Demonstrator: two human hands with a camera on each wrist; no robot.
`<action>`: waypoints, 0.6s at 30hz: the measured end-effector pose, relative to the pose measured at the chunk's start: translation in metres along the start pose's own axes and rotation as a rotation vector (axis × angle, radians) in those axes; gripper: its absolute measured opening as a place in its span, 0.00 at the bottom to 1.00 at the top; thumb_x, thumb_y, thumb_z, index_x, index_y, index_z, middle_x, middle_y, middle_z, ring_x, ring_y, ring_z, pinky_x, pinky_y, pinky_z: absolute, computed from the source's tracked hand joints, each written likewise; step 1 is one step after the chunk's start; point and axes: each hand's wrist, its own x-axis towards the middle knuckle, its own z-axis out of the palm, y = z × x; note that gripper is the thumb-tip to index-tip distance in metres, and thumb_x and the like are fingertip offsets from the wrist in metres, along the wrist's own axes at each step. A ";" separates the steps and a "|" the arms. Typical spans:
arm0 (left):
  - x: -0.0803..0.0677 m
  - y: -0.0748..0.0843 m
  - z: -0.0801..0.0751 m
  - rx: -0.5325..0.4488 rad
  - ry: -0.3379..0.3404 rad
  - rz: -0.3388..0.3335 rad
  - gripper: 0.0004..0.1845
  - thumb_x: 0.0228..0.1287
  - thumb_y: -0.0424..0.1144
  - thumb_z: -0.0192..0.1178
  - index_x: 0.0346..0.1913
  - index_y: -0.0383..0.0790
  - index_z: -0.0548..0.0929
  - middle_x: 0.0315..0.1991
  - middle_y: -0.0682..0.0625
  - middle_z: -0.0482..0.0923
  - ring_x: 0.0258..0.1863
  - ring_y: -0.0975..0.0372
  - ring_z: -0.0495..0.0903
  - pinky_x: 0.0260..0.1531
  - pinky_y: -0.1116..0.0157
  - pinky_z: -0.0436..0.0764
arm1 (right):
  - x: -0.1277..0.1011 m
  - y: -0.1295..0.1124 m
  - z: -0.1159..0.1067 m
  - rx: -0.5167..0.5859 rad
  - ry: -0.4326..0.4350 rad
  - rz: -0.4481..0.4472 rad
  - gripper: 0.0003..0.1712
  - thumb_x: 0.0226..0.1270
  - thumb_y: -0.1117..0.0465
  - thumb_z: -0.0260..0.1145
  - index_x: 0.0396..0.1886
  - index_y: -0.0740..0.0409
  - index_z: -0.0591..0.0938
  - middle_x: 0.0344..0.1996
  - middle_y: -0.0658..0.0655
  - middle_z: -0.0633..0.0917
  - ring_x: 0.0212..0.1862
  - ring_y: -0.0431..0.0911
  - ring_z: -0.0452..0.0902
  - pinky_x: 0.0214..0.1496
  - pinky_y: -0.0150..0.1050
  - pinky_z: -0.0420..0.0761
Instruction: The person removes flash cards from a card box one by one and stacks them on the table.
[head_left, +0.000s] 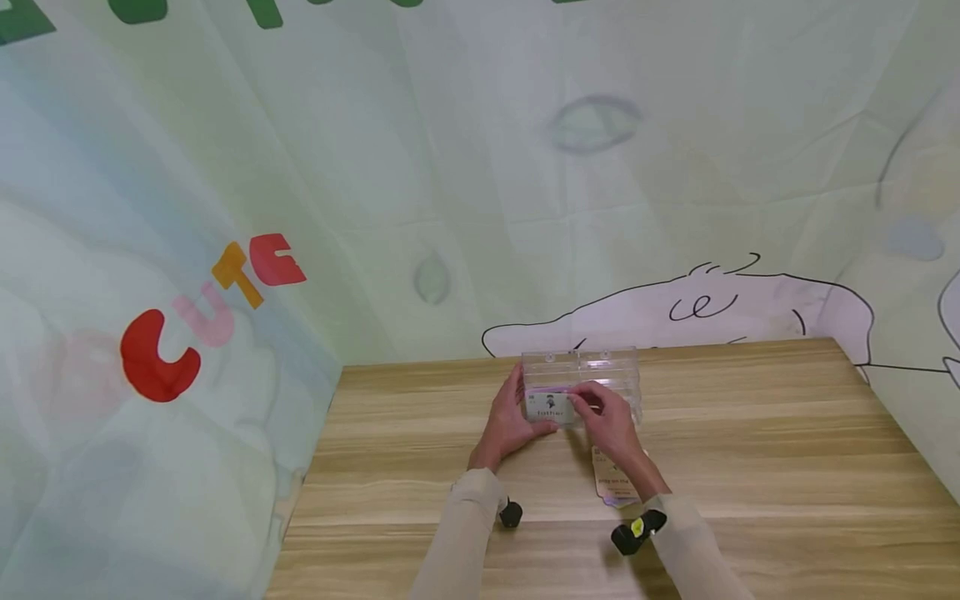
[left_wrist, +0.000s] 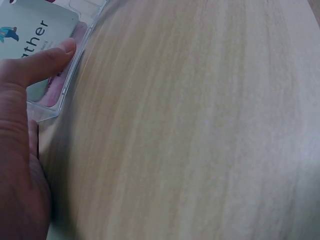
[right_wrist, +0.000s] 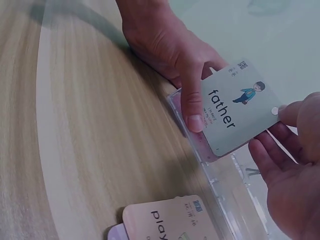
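Note:
A clear plastic card holder (head_left: pixel 618 364) with several tiers stands near the back edge of the table. My left hand (head_left: pixel 510 425) grips its left side, the thumb lying across the front over a pale green flashcard (right_wrist: pixel 237 112) marked "father". Between thumb and fingertips, my right hand (head_left: pixel 611 422) pinches the right edge of that card, by its small punched hole. Behind the father card, a pink card (right_wrist: pixel 206 151) shows along the lower edge in the holder's left front slot. The right hand covers part of the holder's right side in the head view.
A small stack of cards (head_left: pixel 611 477) lies on the wooden table (head_left: pixel 405 483) below my right wrist, a peach "play" card on top and a purple card (right_wrist: pixel 118 233) poking out beneath. A printed cloth backdrop (head_left: pixel 465 167) rises right behind the table.

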 end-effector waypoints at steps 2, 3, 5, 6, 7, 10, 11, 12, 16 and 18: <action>0.000 0.000 0.000 0.006 0.003 0.005 0.70 0.44 0.46 0.87 0.84 0.47 0.48 0.78 0.47 0.61 0.76 0.55 0.64 0.74 0.62 0.67 | 0.000 -0.002 -0.002 0.012 0.006 -0.008 0.07 0.77 0.63 0.66 0.48 0.59 0.86 0.48 0.59 0.87 0.52 0.54 0.84 0.56 0.52 0.87; 0.001 -0.001 0.001 0.009 0.004 0.006 0.70 0.44 0.46 0.87 0.84 0.47 0.48 0.78 0.47 0.61 0.75 0.55 0.65 0.74 0.62 0.67 | 0.000 -0.002 -0.002 0.016 0.008 -0.015 0.07 0.77 0.64 0.66 0.48 0.60 0.86 0.48 0.59 0.87 0.53 0.54 0.84 0.56 0.50 0.87; 0.001 -0.001 0.001 0.013 0.008 0.008 0.70 0.44 0.46 0.87 0.84 0.47 0.48 0.78 0.47 0.62 0.75 0.56 0.65 0.74 0.62 0.67 | 0.001 -0.003 -0.004 0.028 0.016 -0.026 0.07 0.77 0.65 0.65 0.48 0.61 0.86 0.48 0.59 0.88 0.53 0.54 0.84 0.54 0.46 0.87; 0.001 -0.001 0.001 0.014 0.008 0.009 0.70 0.44 0.46 0.87 0.84 0.47 0.48 0.78 0.47 0.62 0.75 0.56 0.65 0.74 0.63 0.67 | 0.002 -0.003 -0.005 0.034 0.019 -0.029 0.06 0.77 0.65 0.65 0.48 0.61 0.86 0.48 0.60 0.88 0.53 0.54 0.85 0.54 0.44 0.87; 0.001 -0.002 0.001 0.013 0.009 0.010 0.70 0.44 0.46 0.87 0.84 0.48 0.48 0.78 0.48 0.62 0.75 0.56 0.65 0.74 0.63 0.67 | 0.002 -0.004 -0.006 0.039 0.021 -0.030 0.07 0.77 0.66 0.65 0.48 0.62 0.86 0.48 0.60 0.88 0.53 0.54 0.84 0.54 0.42 0.87; 0.001 -0.002 0.001 0.013 0.010 0.013 0.70 0.44 0.46 0.87 0.84 0.48 0.48 0.78 0.48 0.62 0.75 0.56 0.65 0.74 0.63 0.67 | 0.002 -0.008 -0.010 0.059 0.029 -0.025 0.07 0.77 0.66 0.65 0.49 0.63 0.86 0.49 0.61 0.87 0.53 0.54 0.84 0.54 0.40 0.87; 0.000 -0.002 0.001 0.013 0.010 0.017 0.70 0.44 0.46 0.87 0.84 0.48 0.48 0.78 0.48 0.62 0.75 0.56 0.65 0.74 0.62 0.67 | 0.001 -0.010 -0.012 0.063 0.031 -0.021 0.08 0.77 0.66 0.64 0.49 0.63 0.85 0.49 0.61 0.87 0.54 0.54 0.84 0.55 0.40 0.87; 0.000 -0.003 0.001 0.008 0.011 0.018 0.70 0.43 0.45 0.87 0.84 0.48 0.48 0.78 0.48 0.62 0.75 0.56 0.65 0.74 0.62 0.67 | 0.001 -0.012 -0.014 0.062 0.030 -0.015 0.08 0.77 0.65 0.64 0.50 0.63 0.85 0.50 0.61 0.86 0.54 0.54 0.84 0.56 0.40 0.87; 0.001 -0.002 0.002 0.000 0.015 0.025 0.70 0.42 0.45 0.87 0.84 0.50 0.48 0.77 0.48 0.63 0.75 0.55 0.66 0.74 0.61 0.68 | -0.001 -0.016 -0.023 0.044 0.040 -0.012 0.10 0.78 0.63 0.64 0.52 0.62 0.85 0.51 0.61 0.86 0.53 0.54 0.84 0.57 0.44 0.87; 0.001 -0.001 0.003 0.005 0.016 0.023 0.70 0.43 0.45 0.87 0.84 0.51 0.48 0.78 0.49 0.62 0.75 0.56 0.66 0.74 0.62 0.67 | -0.002 -0.017 -0.027 0.019 0.045 -0.014 0.10 0.78 0.62 0.64 0.52 0.61 0.85 0.51 0.60 0.86 0.52 0.53 0.84 0.56 0.44 0.87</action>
